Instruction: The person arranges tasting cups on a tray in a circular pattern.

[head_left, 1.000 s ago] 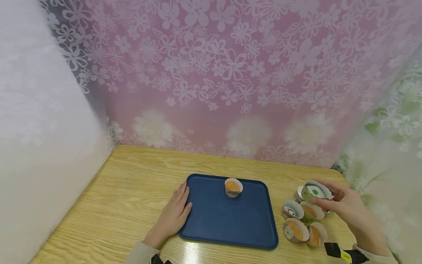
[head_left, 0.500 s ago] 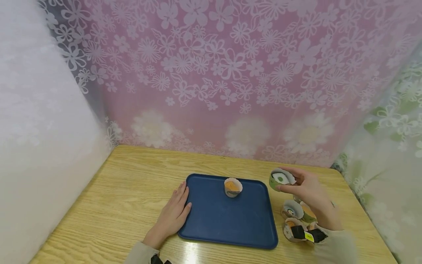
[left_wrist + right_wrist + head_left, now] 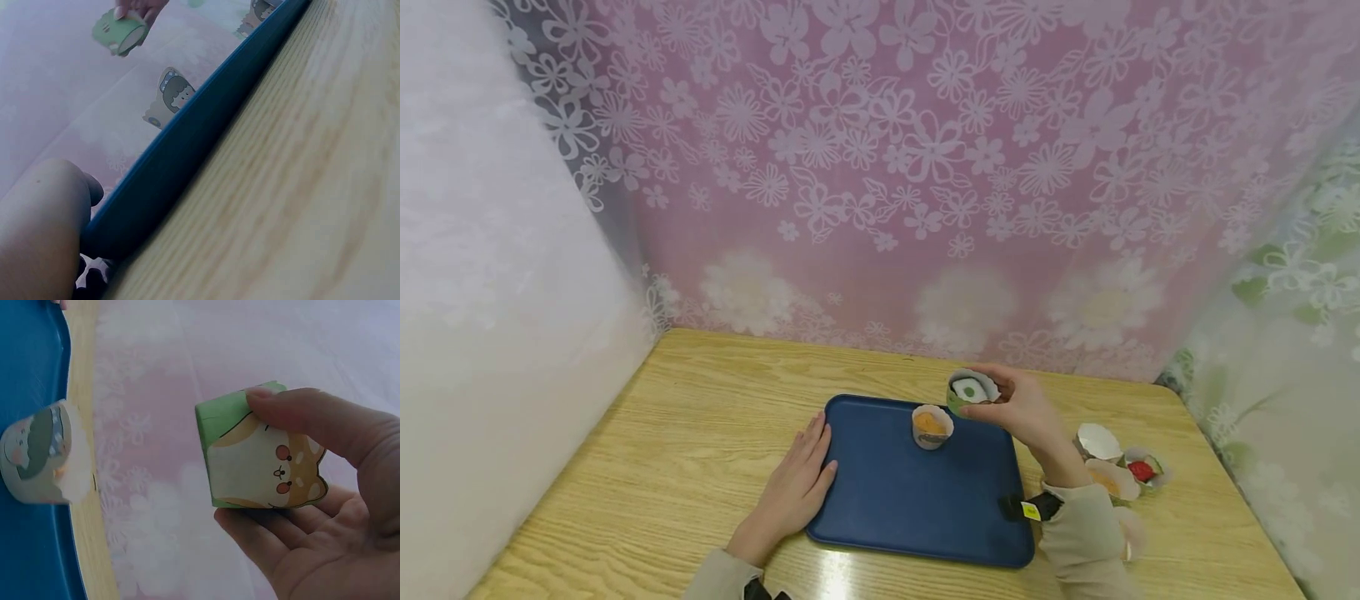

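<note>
My right hand (image 3: 1033,417) holds a green paper cupcake cup (image 3: 957,403) up over the far right part of a blue tray (image 3: 917,508). Inside the cup shows something white with a green dot. In the right wrist view, the thumb and fingers grip the cup (image 3: 250,456), which has a cartoon animal face on its side. Just left of it, another paper cupcake cup (image 3: 931,437) with an orange filling stands on the tray. My left hand (image 3: 797,482) lies along the tray's left edge with straight fingers, the thumb over the rim.
Right of the tray, several paper cups stand grouped on the wooden table (image 3: 700,433): a white-lined cup (image 3: 1098,442), a cup with a red filling (image 3: 1142,470) and an orange-filled cup (image 3: 1111,481). My right forearm hides some. A pink floral curtain (image 3: 880,208) hangs behind the table.
My right hand has carried the green cup leftward from above the group of cups to over the tray. The left hand and the cup on the tray have stayed in place.
</note>
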Demonstrator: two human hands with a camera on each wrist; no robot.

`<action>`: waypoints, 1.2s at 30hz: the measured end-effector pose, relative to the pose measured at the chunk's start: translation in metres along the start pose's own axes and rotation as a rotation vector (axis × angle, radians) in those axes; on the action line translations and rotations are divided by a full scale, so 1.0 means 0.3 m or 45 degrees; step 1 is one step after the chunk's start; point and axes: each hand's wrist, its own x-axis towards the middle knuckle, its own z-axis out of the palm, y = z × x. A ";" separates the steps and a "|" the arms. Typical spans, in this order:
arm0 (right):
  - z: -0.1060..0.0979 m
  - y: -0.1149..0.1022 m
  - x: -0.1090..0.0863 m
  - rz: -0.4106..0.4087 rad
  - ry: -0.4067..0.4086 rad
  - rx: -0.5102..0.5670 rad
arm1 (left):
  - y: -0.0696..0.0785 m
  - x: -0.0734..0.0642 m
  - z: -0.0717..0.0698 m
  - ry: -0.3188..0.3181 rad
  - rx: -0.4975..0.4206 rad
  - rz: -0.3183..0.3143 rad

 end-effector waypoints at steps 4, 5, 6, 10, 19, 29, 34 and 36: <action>0.057 -0.005 0.044 -0.035 -0.023 0.011 | 0.001 -0.001 0.000 0.013 0.006 0.014; 0.073 -0.004 0.056 -0.039 -0.032 0.006 | 0.002 -0.001 0.000 0.017 0.005 0.018; 0.089 -0.006 0.067 -0.042 -0.040 0.006 | 0.002 -0.001 0.000 0.019 0.007 0.021; 0.151 -0.012 0.104 -0.048 -0.081 -0.007 | 0.002 -0.001 -0.002 0.026 0.011 0.023; 0.263 0.028 0.134 -0.083 -0.125 -0.136 | 0.003 0.000 -0.004 0.019 -0.010 0.019; 0.335 0.053 0.130 -0.122 -0.226 -0.270 | -0.001 -0.002 0.001 0.033 -0.001 0.026; 0.356 0.074 0.133 -0.123 -0.305 -0.362 | 0.001 -0.001 -0.002 0.008 -0.010 0.005; 0.360 0.079 0.133 -0.104 -0.317 -0.398 | 0.001 0.000 -0.002 0.002 -0.014 0.001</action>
